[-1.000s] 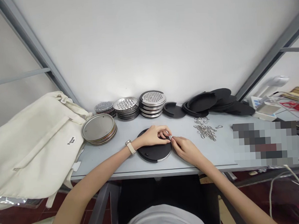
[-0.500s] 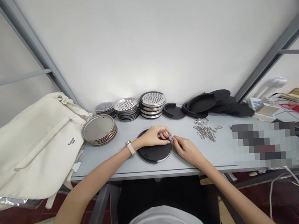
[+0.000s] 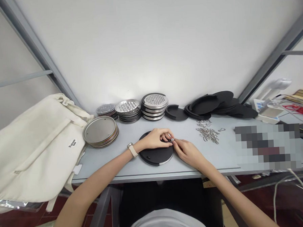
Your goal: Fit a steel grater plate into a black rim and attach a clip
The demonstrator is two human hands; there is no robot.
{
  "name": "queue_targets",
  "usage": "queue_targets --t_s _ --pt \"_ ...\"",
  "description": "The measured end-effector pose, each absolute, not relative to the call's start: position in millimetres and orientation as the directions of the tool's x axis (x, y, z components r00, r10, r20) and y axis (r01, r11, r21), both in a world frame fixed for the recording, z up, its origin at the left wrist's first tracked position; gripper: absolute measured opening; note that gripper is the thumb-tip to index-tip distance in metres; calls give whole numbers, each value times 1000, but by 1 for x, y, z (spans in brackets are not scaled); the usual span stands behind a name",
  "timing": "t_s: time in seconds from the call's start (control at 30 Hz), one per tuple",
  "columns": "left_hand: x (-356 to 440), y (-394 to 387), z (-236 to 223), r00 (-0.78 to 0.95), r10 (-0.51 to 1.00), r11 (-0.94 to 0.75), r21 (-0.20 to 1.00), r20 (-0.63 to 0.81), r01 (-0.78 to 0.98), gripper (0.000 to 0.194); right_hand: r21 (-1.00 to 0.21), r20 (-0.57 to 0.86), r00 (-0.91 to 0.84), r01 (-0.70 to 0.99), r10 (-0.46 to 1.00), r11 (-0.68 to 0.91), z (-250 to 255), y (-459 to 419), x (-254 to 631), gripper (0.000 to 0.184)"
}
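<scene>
Black disc lies flat on the grey surface, directly before the person, pale metal showing along its near right edge. Being round, it offers no long axis; what counts is its right-hand edge, where both hands meet. The left hand is nearer, lying over the disc, fingers curled and only narrowly apart at the tips; whether they grip anything, I cannot tell. Just outside the edge, the right hand has thumb and forefinger pinched on a small metal piece, too small for its axis to be read.
</scene>
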State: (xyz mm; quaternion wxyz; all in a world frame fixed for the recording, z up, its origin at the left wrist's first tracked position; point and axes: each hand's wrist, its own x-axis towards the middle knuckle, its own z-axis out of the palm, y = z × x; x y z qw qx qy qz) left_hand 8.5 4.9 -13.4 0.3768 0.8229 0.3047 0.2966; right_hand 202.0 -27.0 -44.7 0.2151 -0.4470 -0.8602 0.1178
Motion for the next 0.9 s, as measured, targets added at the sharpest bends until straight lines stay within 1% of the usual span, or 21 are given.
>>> queue_targets --t_s 0.17,0.27,0.37,0.5,0.63,0.9 --pt "8 5 -12 644 724 -521 807 245 278 25 -367 261 -508 734 821 571 -45 -27 202 29" --pt "8 4 -12 646 727 -509 815 233 278 25 -384 258 -500 732 827 562 -45 -28 202 29" --pt "8 5 -12 648 722 -511 817 240 267 25 -430 257 -483 718 837 547 -44 -28 203 28" --pt "8 5 -13 644 729 -501 821 232 272 25 -528 254 -459 672 851 520 -43 -29 203 26" --pt "8 4 -12 644 732 -494 825 224 275 26 -596 243 -445 633 862 495 -44 -28 203 28" --pt "7 4 -12 649 731 -476 839 212 262 26 -572 246 -458 643 854 510 -43 -28 203 28"
